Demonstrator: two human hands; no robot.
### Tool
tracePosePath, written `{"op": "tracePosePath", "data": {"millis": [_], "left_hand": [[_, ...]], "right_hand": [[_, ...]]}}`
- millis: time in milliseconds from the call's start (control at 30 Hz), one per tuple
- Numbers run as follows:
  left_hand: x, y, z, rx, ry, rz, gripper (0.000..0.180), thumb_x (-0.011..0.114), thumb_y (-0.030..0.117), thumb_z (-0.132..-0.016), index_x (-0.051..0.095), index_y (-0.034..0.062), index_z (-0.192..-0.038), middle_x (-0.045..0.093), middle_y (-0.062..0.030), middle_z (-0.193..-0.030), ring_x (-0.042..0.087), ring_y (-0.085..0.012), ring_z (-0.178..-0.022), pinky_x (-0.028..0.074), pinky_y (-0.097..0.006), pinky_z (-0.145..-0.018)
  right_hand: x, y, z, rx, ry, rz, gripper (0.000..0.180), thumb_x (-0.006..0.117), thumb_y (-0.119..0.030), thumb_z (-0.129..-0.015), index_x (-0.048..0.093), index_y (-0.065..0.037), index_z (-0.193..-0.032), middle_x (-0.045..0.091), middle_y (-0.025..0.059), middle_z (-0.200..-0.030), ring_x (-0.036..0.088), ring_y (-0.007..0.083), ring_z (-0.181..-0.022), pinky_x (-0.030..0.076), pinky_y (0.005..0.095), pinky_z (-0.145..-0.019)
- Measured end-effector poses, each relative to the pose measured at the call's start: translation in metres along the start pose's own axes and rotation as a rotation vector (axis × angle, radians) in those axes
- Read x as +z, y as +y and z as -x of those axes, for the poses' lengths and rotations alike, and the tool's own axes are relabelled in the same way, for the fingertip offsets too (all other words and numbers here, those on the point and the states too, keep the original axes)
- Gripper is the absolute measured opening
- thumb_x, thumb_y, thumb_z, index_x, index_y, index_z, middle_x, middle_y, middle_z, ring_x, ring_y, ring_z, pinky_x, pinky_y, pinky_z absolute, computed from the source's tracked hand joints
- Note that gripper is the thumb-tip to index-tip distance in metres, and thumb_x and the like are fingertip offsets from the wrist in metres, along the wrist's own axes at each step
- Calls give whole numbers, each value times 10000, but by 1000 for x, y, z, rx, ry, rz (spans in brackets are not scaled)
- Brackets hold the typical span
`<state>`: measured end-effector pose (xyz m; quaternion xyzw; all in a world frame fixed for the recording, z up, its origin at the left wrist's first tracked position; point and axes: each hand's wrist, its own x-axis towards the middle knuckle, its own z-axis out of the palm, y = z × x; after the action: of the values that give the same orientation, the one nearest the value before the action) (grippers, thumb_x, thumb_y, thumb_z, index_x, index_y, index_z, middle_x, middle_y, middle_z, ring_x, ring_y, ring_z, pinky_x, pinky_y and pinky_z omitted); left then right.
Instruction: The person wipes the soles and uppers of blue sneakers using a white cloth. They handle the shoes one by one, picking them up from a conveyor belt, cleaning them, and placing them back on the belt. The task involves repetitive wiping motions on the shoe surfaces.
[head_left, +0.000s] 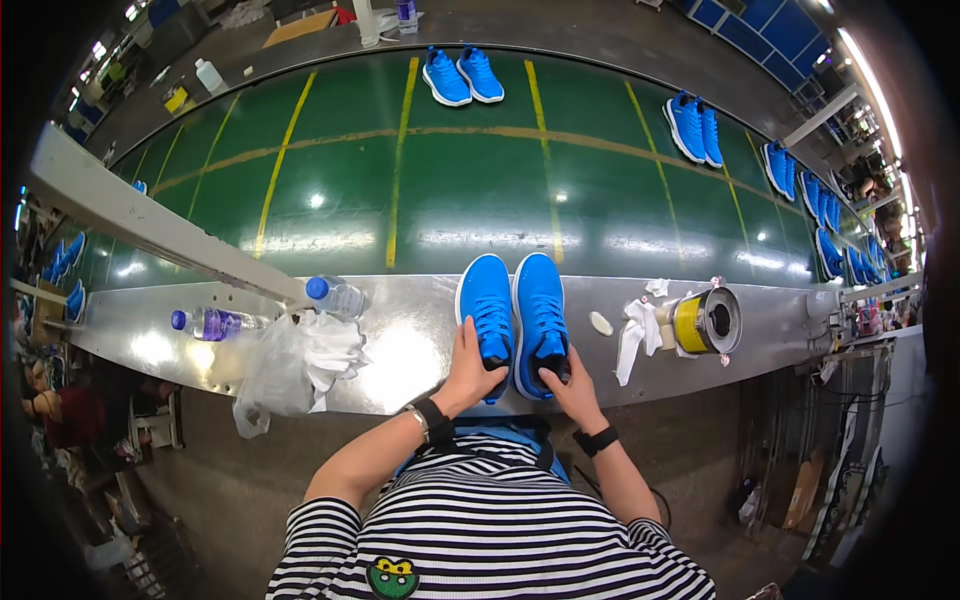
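Note:
A pair of blue sneakers stands side by side on the metal ledge, toes pointing away from me. My left hand grips the heel of the left sneaker. My right hand holds the heel of the right sneaker, fingers at its opening. Both wrists wear dark bands.
A green conveyor belt with yellow lines carries more blue sneaker pairs. On the ledge lie two plastic bottles, a crumpled plastic bag with white cloth, a yellow tin on its side and white rags.

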<state>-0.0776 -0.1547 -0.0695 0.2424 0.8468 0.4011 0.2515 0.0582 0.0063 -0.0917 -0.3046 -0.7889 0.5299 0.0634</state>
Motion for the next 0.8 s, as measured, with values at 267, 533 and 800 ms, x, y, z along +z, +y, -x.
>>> {"op": "tracePosePath", "data": {"millis": [267,533,800], "left_hand": [[7,-28,10,-99,51,69,650,507,42,-759,174,-128,-1290,299,-337,-1267,325,-429,-1191,266,-404,-1015],[14,-18,0,-138,26,5,633,484,59,-767,180,-136,-1287,323,-351,-1225,361,-449,-1140,303,-414,-987],[-15,15,-10,-232,150,440,564,594,212,-824,364,-35,-1276,420,-200,-1252,513,-257,-1045,438,-330,-859]], "right_hand": [[-21,-67,36,-357,-74,130,443,639,-90,-727,513,-77,-1151,569,95,-973,538,252,-928,431,334,-791],[13,-59,-8,-450,-539,686,462,662,-415,-686,565,-175,-1069,550,186,-847,547,329,-816,398,414,-747],[-113,-89,-102,-512,-381,646,554,612,-568,-674,604,-114,-991,589,168,-739,585,325,-707,445,397,-654]]}}
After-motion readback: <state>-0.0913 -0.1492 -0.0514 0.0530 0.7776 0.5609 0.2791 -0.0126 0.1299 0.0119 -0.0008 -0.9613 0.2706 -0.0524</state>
